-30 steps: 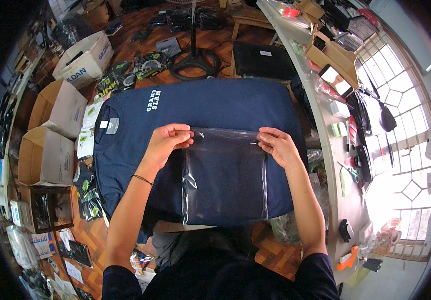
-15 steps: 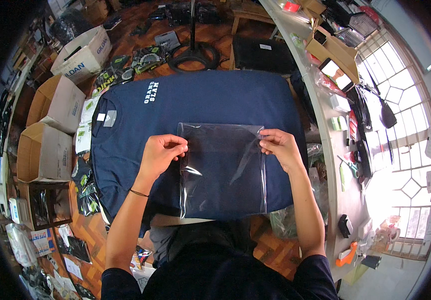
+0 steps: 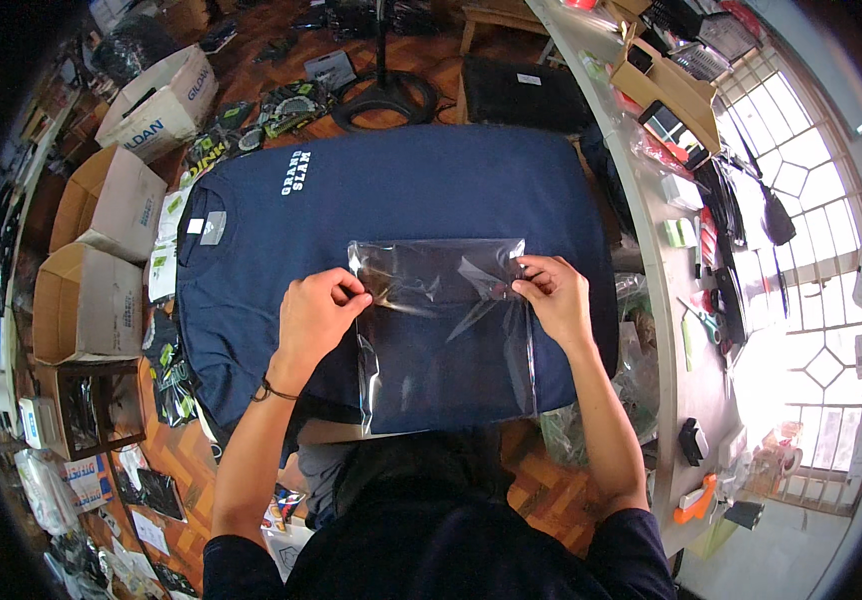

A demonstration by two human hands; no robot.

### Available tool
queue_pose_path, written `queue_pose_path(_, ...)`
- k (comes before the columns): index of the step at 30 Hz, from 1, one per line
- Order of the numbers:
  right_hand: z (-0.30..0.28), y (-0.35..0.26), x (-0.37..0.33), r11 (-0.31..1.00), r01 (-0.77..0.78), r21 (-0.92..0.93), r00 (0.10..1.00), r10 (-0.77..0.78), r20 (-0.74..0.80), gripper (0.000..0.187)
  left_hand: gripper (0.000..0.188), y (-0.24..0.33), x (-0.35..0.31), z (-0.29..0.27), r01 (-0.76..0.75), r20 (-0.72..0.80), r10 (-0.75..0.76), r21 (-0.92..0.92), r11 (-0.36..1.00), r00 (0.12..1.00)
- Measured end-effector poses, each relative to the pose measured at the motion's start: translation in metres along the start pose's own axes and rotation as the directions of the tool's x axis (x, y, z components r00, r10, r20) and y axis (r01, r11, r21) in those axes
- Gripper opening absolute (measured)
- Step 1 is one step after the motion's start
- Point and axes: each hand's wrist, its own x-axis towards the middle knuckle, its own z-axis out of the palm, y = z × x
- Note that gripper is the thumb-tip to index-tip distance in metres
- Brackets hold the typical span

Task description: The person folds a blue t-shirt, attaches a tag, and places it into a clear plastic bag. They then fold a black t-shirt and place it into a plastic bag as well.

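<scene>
A clear plastic bag [image 3: 441, 360] hangs flat between my two hands, over the lower half of a navy T-shirt [image 3: 431, 185]. My left hand [image 3: 323, 305] pinches the bag's left edge near its top. On the opposite edge, at about the same height, the fingers of my right hand [image 3: 554, 290] are closed on the plastic. The shirt lies spread out beneath, its collar toward the left and white lettering on its chest. Shiny creases run across the upper part of the bag.
Open cardboard boxes [image 3: 91, 300] stand at the left. Along the right runs a long counter [image 3: 666, 330] holding scissors [image 3: 706, 322], an orange-handled tool [image 3: 695, 500] and a box with a phone [image 3: 673, 135]. A black stand base [image 3: 386, 103] is on the floor beyond the shirt.
Both hands have shifted slightly left with the bag. Its upper part has become more creased and catches more light. The shirt keeps its place beneath.
</scene>
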Motion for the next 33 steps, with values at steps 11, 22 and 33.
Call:
queue_pose_path(11, -0.021, -0.066, -0.017, 0.86, 0.271, -0.433, 0.887, -0.398, -0.236, 0.033, 0.024, 0.035, -0.011, -0.021, -0.325, -0.275, 0.362, 0.172, 0.93, 0.891)
queue_pose_path(22, 0.05, -0.066, -0.03, 0.76, 0.253, -0.598, 0.967, -0.204, 0.15, 0.063, 0.063, 0.076, -0.003, 0.084, -0.267, 0.033, 0.283, 0.45, 0.852, 0.959)
queue_pose_path(33, 0.063, -0.068, -0.019, 0.79, 0.279, -0.547, 0.96, -0.238, 0.146, 0.062, 0.065, 0.069, 0.003, 0.077, -0.232, 0.066, 0.229, 0.481, 0.845, 0.971)
